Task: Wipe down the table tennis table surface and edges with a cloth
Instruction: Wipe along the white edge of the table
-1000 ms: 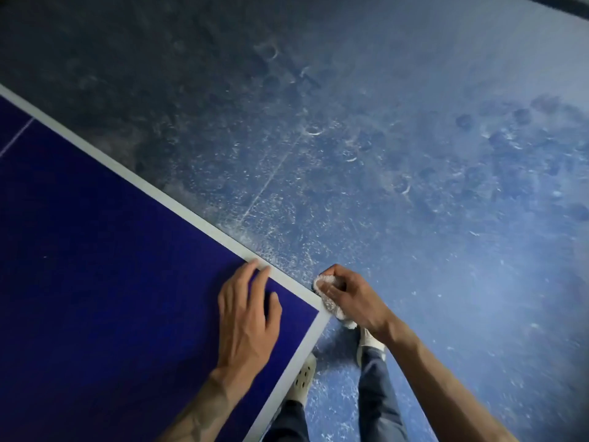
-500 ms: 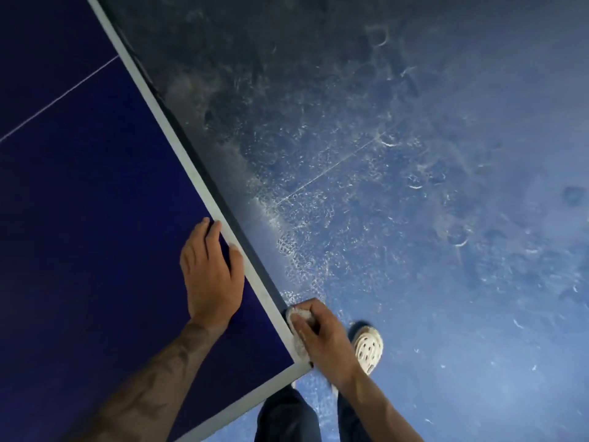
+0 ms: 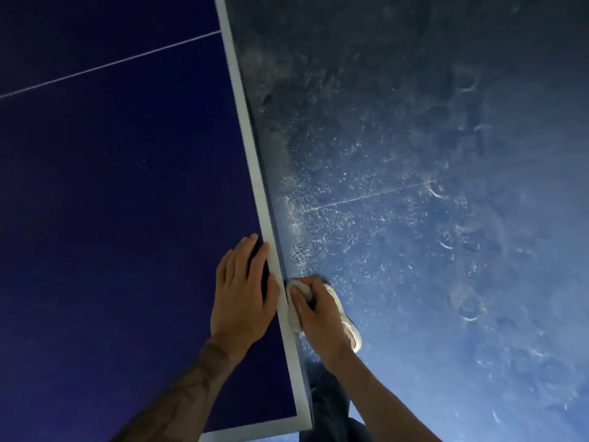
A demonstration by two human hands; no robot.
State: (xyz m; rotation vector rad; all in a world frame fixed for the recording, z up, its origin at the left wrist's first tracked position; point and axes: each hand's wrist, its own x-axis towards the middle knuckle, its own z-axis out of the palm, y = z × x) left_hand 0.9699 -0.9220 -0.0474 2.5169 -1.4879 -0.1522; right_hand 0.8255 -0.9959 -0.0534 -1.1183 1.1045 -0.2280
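Gripping one crumpled white cloth (image 3: pixel 299 288), the right hand (image 3: pixel 318 317) curls its fingers and thumb round the wad and presses it against the side edge of the single dark blue table tennis table (image 3: pixel 127 202), just under the white border stripe (image 3: pixel 251 161). The cloth is small and bunched, mostly hidden beneath the fingers, with pale folds showing ahead of the fingertips and along the table side of the hand. The left hand (image 3: pixel 242 295) lies flat on the tabletop, fingers straight and close together, holding nothing. Its index fingertip and thumb touch the white stripe, just across the edge from the right fingers. That makes two hands, one cloth and one table. One thin white centre line (image 3: pixel 111 63) crosses the blue top well beyond the left fingertips. One pale shoe (image 3: pixel 349 330) shows just past the right hand, on the dusty, scuffed blue floor (image 3: pixel 430 218).
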